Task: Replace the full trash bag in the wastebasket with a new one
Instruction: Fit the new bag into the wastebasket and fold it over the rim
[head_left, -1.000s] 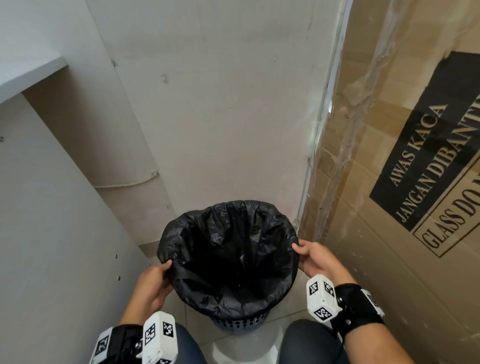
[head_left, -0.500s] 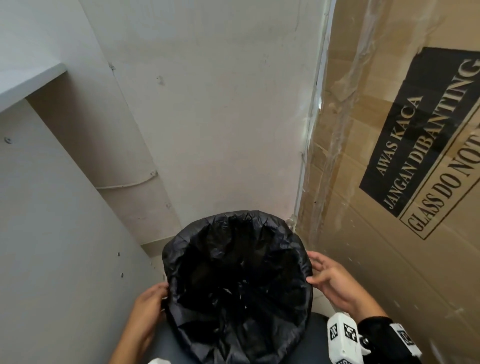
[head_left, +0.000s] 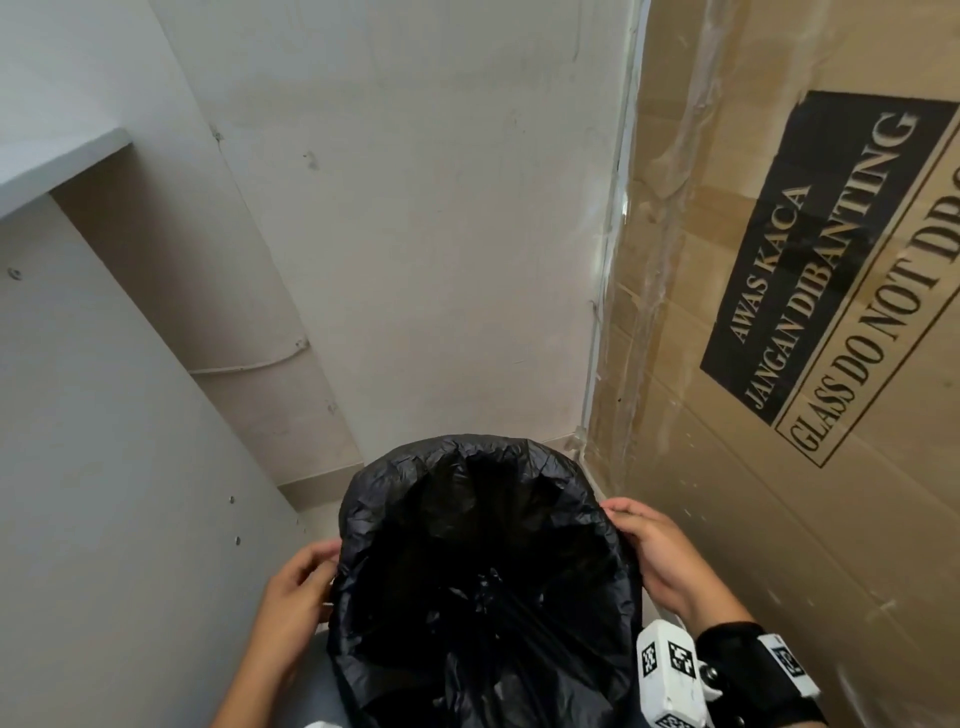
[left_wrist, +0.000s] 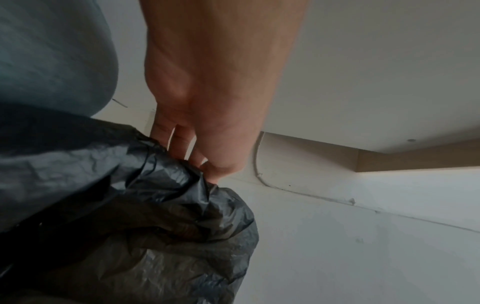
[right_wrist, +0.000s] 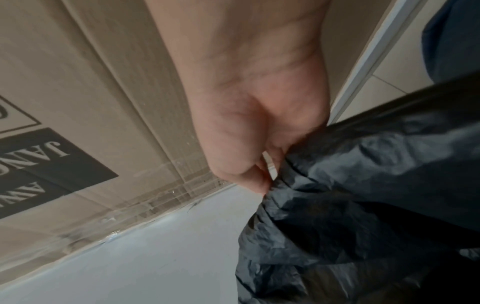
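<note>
A crinkled black plastic trash bag (head_left: 483, 577) hangs open-mouthed between the 2 hands, close below the head camera. The left hand (head_left: 298, 597) pinches the bag's left rim between thumb and fingers (left_wrist: 179, 142), and the right hand (head_left: 657, 556) pinches its right rim the same way. A tall brown cardboard carton (head_left: 810, 364) with a black glass-warning label stands just right of the bag, against a pale wall (head_left: 415, 234).

Cardboard box (head_left: 779, 364) close beside right hand (head_left: 657, 553).
</note>
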